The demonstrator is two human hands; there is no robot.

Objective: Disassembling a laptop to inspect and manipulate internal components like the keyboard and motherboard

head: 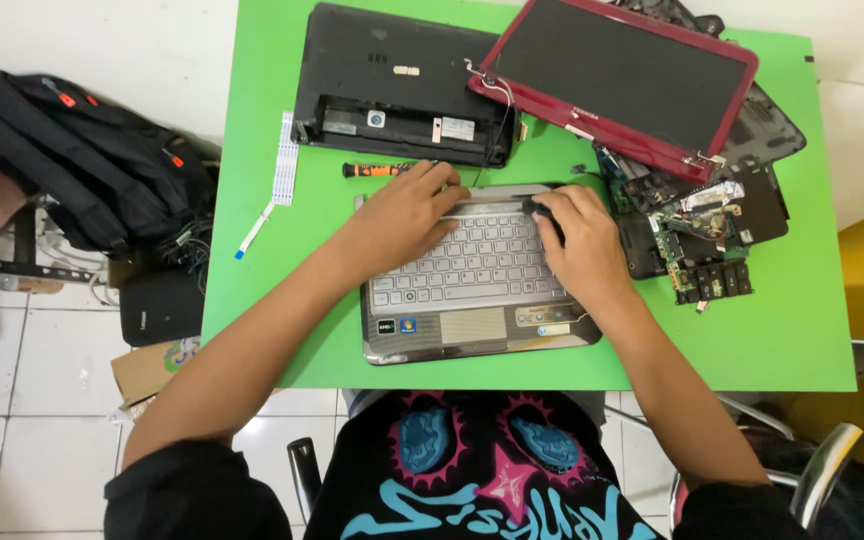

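Note:
A silver laptop base (472, 330) with a white keyboard (472, 265) lies on the green table (752, 330) in front of me. My left hand (402, 210) rests on the keyboard's upper left edge, fingers curled over the top strip. On the upper right corner my right hand (577, 240) presses down, fingers by a dark part near the hinge. An orange-handled screwdriver (377, 170) lies just beyond my left hand.
A black laptop bottom case (392, 80) and a red-framed screen (622, 75) lie at the back. Circuit boards and dark parts (702, 240) are piled at the right. A white ribbon cable (282, 170) lies left. A black backpack (82, 160) sits on the floor.

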